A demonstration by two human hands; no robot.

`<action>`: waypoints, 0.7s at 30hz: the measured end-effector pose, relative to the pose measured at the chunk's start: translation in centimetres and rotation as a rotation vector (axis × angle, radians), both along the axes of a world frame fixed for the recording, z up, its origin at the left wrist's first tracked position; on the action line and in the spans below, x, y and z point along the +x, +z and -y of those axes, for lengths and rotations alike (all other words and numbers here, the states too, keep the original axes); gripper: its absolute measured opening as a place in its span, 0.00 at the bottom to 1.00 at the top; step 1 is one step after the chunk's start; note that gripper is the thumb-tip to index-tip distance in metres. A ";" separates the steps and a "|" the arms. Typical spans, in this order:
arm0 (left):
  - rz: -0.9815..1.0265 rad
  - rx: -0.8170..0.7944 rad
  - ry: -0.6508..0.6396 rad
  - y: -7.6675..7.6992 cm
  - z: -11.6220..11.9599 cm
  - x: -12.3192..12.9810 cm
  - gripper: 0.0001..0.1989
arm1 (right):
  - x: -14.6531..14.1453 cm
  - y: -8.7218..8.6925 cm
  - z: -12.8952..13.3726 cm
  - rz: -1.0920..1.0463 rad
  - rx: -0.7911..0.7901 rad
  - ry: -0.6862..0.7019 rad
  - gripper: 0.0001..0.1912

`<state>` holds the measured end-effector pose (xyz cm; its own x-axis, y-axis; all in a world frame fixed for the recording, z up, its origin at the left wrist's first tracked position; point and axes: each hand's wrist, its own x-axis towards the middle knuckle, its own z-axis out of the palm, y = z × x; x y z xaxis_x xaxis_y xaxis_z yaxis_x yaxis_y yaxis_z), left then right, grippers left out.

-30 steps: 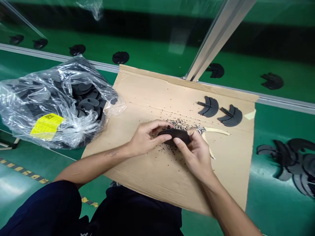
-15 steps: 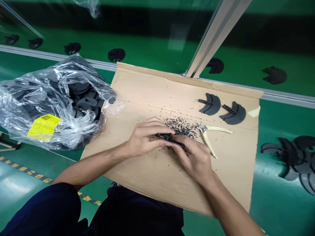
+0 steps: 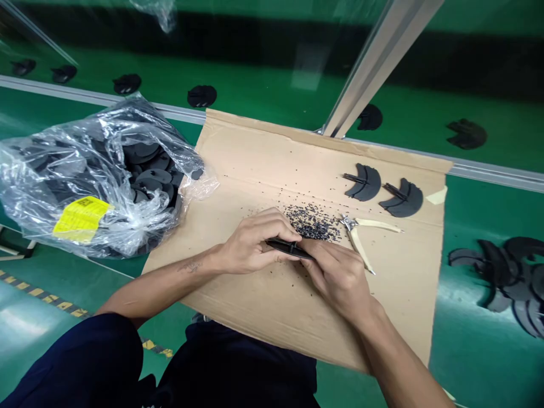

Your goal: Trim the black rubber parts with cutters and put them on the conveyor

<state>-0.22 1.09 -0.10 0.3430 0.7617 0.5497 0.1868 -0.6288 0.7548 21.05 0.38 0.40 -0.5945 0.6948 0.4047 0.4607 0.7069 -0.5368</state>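
Showing edge-on, the slim black part point(image 3: 290, 249) is pinched by left fingers point(image 3: 274, 229) and right fingers point(image 3: 323, 253)

Your left hand point(image 3: 261, 241) and right hand point(image 3: 340, 272) cover both ends of the black piece point(image 3: 291, 248), which is seen nearly edge-on, so its full outline cannot be read. The near side of the heap of black bits point(image 3: 317, 222) is partly concealed behind your fingers; single bits are too small to identify. At left, the picture's edge trims the plastic bag point(image 3: 38, 187), whose creased film obscures many discs point(image 3: 151, 178); print on the yellow label point(image 3: 83, 218) is illegible. At right, the edge cuts off the pile of curved parts point(image 3: 505, 269). Your right forearm point(image 3: 395, 345) leaves the view below.
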 end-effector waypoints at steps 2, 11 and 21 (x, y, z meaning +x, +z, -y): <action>0.017 -0.006 0.007 0.0 0.0 0.1 0.08 | 0.0 0.1 0.0 -0.018 -0.001 -0.001 0.08; -0.013 0.029 0.029 0.0 0.2 0.3 0.07 | 0.1 0.0 -0.2 -0.062 -0.125 0.043 0.09; 0.010 -0.116 -0.028 0.1 0.4 0.0 0.11 | -0.3 0.1 -0.2 -0.229 -0.196 0.019 0.07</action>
